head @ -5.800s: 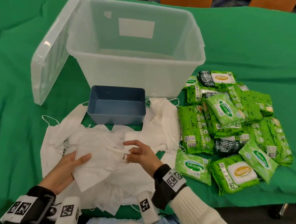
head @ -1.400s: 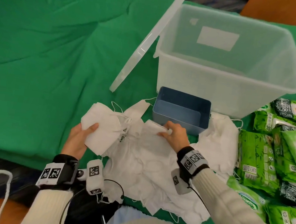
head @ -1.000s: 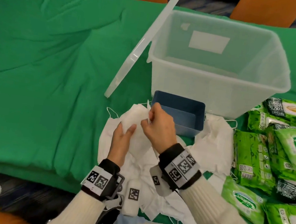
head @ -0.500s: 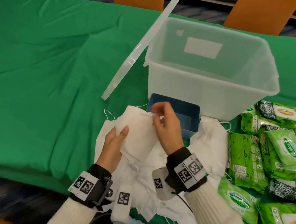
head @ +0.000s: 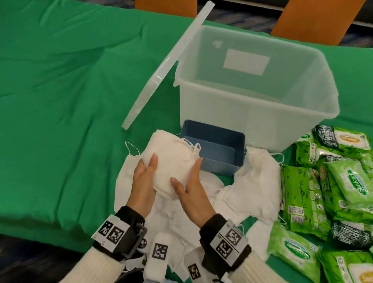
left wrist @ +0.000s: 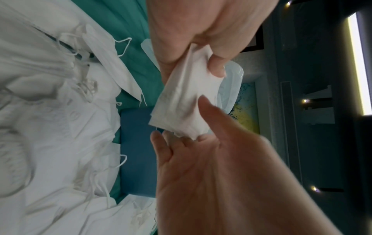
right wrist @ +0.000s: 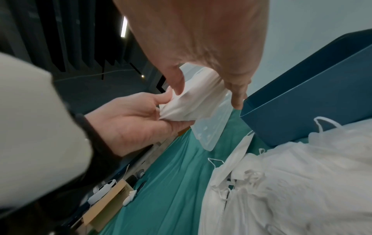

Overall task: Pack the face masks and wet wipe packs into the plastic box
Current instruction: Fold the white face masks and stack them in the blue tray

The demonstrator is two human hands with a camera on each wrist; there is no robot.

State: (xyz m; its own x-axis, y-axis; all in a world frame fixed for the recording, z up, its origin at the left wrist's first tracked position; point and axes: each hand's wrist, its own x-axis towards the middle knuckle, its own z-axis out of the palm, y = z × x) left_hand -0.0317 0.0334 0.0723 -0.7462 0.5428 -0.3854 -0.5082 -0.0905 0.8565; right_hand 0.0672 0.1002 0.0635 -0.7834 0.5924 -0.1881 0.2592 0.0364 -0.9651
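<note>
Face masks (head: 171,160), a gathered white stack of them, sit raised between both hands just in front of the blue tray (head: 212,152), above the loose pile of masks (head: 252,192) spread near the front edge of the counter (head: 55,100). The left hand (head: 143,183) takes the stack's left side, thumb on top and fingers curled underneath, so that grip is pinching the stack. The right hand (head: 194,193) clasps the right side the same way, thumb across the top and fingers wrapped along the far edge; the left wrist view shows both hands closed on the folded bundle (left wrist: 185,101). Ear loops dangle over the tray's near rim. The plastic box (head: 254,88) stands behind the tray toward the back edge of the counter, with its clear lid (head: 166,67) leaning against its left wall. Wet wipe packs (head: 344,193), green ones, lie heaped toward the right edge, just beside the mask pile. A green cloth covers the counter.
</note>
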